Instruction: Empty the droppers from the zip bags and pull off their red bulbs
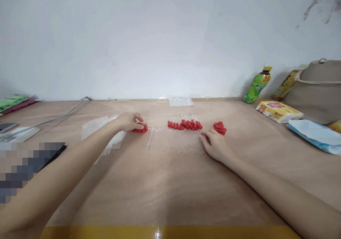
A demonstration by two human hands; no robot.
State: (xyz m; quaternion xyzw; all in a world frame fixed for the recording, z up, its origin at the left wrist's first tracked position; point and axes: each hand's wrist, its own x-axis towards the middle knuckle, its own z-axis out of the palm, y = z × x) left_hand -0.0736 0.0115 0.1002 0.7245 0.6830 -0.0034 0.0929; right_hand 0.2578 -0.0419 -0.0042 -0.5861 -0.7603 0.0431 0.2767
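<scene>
My left hand (129, 121) is over a small pile of red rubber bulbs (144, 129), thumb and forefinger apart, with nothing visible between them. A row of thin clear tubes (173, 140) lies side by side in front of me. At its right end my right hand (217, 146) rests low, fingers curled with the tips close together; whatever they may pinch is too small to make out. Behind the row, red bulbs (190, 124) cluster, with clear tubes (189, 117) extending behind some of them. Another bunch of red bulbs (220, 128) lies just beyond my right hand.
Clear plastic bags (114, 141) lie beside my left forearm. A small clear bag (181, 102) is by the wall. On the right stand a green bottle (257, 85), a yellow tissue pack (279, 112), a blue-white packet (314, 136) and a beige bag (314, 93). A grey cable (66, 113) runs left.
</scene>
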